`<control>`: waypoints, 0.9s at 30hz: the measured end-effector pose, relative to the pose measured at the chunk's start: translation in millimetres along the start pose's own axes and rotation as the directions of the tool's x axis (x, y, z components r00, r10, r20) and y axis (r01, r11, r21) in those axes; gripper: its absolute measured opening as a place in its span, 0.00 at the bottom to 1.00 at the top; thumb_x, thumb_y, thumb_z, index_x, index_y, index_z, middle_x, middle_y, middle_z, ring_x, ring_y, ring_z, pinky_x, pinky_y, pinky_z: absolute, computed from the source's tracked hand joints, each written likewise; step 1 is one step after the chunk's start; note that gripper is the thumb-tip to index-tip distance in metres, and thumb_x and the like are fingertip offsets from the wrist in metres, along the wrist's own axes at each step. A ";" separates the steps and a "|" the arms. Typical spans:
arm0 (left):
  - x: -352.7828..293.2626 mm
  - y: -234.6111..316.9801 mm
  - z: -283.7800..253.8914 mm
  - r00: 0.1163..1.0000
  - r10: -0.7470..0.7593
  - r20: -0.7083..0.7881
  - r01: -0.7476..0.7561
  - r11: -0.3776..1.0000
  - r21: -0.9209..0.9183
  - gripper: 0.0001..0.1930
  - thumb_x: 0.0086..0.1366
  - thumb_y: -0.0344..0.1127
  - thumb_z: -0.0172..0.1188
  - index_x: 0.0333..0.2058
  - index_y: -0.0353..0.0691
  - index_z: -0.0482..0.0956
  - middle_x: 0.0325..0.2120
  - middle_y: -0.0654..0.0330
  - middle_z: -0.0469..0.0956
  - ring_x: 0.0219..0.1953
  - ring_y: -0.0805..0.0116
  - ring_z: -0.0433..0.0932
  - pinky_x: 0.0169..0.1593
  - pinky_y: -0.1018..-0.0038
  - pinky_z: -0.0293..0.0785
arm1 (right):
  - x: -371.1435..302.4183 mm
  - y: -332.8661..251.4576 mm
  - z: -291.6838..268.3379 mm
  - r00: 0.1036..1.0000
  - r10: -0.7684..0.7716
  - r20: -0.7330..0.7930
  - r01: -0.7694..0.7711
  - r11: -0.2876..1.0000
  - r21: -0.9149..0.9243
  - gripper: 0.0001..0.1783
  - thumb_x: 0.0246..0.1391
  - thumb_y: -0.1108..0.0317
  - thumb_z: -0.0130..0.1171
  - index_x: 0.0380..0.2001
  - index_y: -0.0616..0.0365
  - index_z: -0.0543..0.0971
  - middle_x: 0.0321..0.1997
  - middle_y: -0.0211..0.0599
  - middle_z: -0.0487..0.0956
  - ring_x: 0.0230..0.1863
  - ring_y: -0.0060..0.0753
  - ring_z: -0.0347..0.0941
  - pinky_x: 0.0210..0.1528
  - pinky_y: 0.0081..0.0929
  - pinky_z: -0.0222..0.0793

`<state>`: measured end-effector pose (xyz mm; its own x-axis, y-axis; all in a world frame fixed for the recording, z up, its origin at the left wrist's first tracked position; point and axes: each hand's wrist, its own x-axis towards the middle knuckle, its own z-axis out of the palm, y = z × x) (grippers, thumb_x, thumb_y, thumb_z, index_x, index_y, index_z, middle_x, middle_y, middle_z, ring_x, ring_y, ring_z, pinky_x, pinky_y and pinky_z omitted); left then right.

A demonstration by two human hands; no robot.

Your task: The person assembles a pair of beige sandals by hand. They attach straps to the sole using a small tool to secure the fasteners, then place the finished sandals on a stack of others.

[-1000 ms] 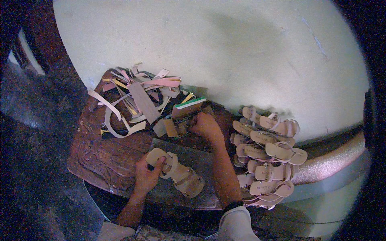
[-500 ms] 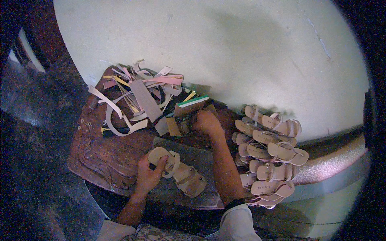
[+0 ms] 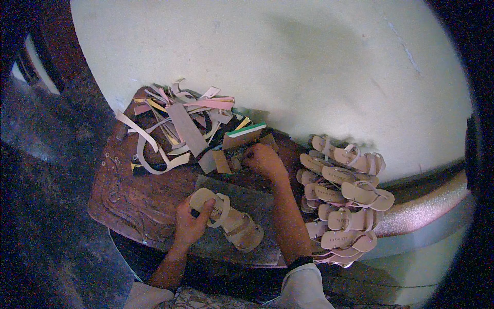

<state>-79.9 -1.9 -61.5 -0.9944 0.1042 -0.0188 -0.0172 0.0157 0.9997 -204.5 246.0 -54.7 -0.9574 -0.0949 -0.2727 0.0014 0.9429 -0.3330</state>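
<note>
A beige strappy sandal (image 3: 237, 225) is gripped at its heel end by my left hand (image 3: 192, 222), the thumb pressed on the insole. It is held over a dark flat sheet (image 3: 260, 198) near the table's front edge. My right hand (image 3: 264, 158) reaches into a small open cardboard box (image 3: 221, 162) with a green-edged flap. The fingertips are down inside the box, so what they touch is hidden. Just beyond the box lies a tangled heap of pink, beige, grey and yellow strap strips (image 3: 188, 126).
Stacked beige sandals (image 3: 355, 191) stand to the right of my right forearm. All this rests on a carved brown wooden table (image 3: 131, 201). A pale wall (image 3: 247, 56) rises behind it, and a glittery rounded edge (image 3: 427, 206) runs along the far right.
My right hand has shifted slightly left within the cardboard box. My left hand and the sandal stay practically in place.
</note>
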 end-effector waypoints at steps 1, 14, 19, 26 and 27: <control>0.1 0.6 0.4 1.000 -0.006 0.001 0.006 1.000 -0.003 0.10 0.61 0.35 0.60 0.35 0.33 0.78 0.28 0.57 0.81 0.31 0.70 0.80 0.36 0.73 0.75 | -2.3 -1.7 -4.4 0.999 0.011 0.035 -0.013 0.999 0.036 0.12 0.36 0.65 0.60 0.26 0.60 0.82 0.30 0.51 0.80 0.34 0.54 0.77 0.41 0.43 0.72; -0.1 1.6 1.7 1.000 0.024 0.005 -0.024 1.000 0.010 0.09 0.61 0.34 0.60 0.36 0.33 0.78 0.29 0.57 0.81 0.32 0.69 0.80 0.38 0.72 0.75 | 4.7 10.5 1.2 0.990 0.072 0.117 -0.059 0.992 -0.115 0.13 0.34 0.64 0.61 0.26 0.60 0.82 0.33 0.50 0.80 0.35 0.51 0.78 0.42 0.42 0.73; -0.2 4.7 1.8 1.000 0.011 0.012 -0.011 1.000 -0.005 0.09 0.62 0.34 0.60 0.36 0.33 0.78 0.29 0.57 0.81 0.32 0.70 0.80 0.37 0.72 0.75 | -2.4 10.7 -9.2 0.993 -0.041 0.111 0.028 0.992 0.120 0.14 0.38 0.66 0.60 0.31 0.59 0.82 0.35 0.47 0.81 0.36 0.45 0.78 0.42 0.38 0.72; -2.9 13.6 3.9 0.998 0.030 0.048 -0.028 0.999 -0.039 0.10 0.62 0.35 0.60 0.36 0.33 0.78 0.29 0.58 0.81 0.31 0.70 0.80 0.37 0.73 0.75 | -18.6 12.0 -15.7 0.993 -0.113 -0.042 0.115 0.784 0.610 0.11 0.57 0.64 0.56 0.36 0.60 0.80 0.29 0.32 0.79 0.27 0.22 0.72 0.33 0.23 0.69; -3.6 14.9 4.9 0.998 0.026 0.052 -0.024 0.999 -0.042 0.10 0.62 0.35 0.60 0.36 0.33 0.78 0.29 0.58 0.81 0.31 0.71 0.80 0.36 0.73 0.75 | -22.7 13.8 -15.3 0.992 -0.113 -0.055 0.121 0.736 0.666 0.11 0.58 0.64 0.55 0.36 0.60 0.79 0.28 0.30 0.77 0.27 0.20 0.70 0.32 0.21 0.68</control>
<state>-76.1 2.8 -46.6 -0.9877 0.1565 0.0067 0.0023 -0.0283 0.9996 -187.2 266.0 -39.3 -0.9659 -0.1833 -0.1828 0.0773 0.4695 -0.8795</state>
